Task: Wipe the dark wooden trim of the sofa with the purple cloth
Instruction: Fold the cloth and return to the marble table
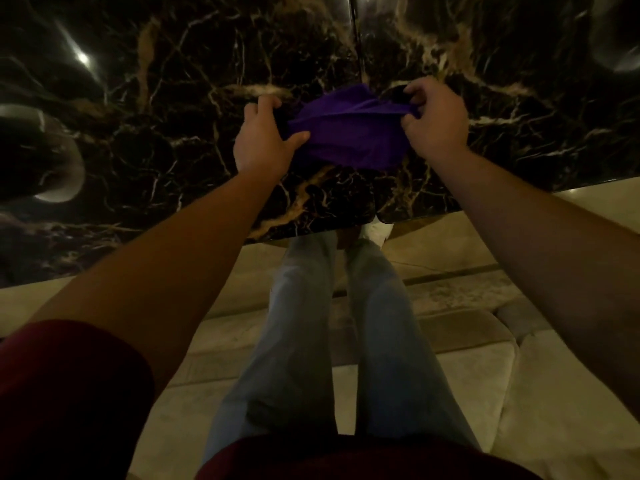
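Note:
The purple cloth (349,133) is stretched between both hands, just above a glossy black marble table (173,133) with gold veins. My left hand (263,136) grips the cloth's left edge, thumb on top. My right hand (436,116) pinches its right edge, bunching the fabric. The cloth's lower part sags toward the table top. No dark wooden sofa trim shows in this view.
The marble table's near edge (311,233) runs across the middle of the view. Below it are my legs in light jeans (304,323), a white shoe (377,232) and a pale cream sofa cushion (519,393). Light reflections glare on the table at left and top right.

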{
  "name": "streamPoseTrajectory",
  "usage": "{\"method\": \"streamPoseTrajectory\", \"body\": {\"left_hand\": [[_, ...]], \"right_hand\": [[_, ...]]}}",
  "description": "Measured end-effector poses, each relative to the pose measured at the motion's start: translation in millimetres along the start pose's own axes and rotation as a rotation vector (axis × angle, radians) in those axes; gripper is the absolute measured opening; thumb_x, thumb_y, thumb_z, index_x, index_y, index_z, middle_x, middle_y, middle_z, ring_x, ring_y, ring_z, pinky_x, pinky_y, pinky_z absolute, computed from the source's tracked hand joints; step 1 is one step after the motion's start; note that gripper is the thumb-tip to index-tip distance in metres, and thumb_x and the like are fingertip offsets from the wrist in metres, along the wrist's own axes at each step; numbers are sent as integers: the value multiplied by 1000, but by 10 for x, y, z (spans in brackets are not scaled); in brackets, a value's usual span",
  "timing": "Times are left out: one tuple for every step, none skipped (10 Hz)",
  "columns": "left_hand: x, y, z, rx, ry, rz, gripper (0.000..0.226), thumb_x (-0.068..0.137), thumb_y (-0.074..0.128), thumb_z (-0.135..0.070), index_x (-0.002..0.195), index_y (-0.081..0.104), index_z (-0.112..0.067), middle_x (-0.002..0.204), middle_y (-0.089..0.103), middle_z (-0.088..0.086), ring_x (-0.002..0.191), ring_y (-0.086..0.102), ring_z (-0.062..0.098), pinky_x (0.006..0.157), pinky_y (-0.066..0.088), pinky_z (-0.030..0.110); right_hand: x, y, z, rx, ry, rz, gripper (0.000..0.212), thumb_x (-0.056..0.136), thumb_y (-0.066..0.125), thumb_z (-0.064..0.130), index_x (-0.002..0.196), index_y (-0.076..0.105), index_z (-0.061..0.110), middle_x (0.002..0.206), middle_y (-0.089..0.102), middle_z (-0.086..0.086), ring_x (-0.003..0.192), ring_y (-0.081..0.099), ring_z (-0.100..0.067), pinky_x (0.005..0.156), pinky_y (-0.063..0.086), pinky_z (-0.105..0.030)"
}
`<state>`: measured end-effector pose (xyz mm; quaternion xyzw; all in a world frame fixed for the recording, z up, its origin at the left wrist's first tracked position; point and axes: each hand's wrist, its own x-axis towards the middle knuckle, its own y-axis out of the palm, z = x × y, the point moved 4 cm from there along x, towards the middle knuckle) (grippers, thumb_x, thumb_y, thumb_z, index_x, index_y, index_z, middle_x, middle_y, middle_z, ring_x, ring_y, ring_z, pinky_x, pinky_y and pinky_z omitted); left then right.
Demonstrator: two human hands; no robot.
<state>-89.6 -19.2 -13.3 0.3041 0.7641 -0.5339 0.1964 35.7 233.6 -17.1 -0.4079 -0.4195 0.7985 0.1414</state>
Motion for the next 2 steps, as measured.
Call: {"method": "streamPoseTrajectory", "body": {"left_hand": [[-100,-92,131,29,1,-41,71,88,78,-48,147,45,-25,152,44,8,129,58,28,99,54,42],[-231,-253,170,29,-5,-83,75,88,74,-54,150,42,-27,156,38,11,137,51,30,107,52,49]], "right_hand": [[-78,-162,76,56,-33,-84,42,89,65,9,128,63,26,127,65,1,115,63,-18,97,54,-35],[-154,-399,156,108,-60,-132,43,86,65,10,126,64,26,127,65,1,117,62,-16,95,52,-32]]}}
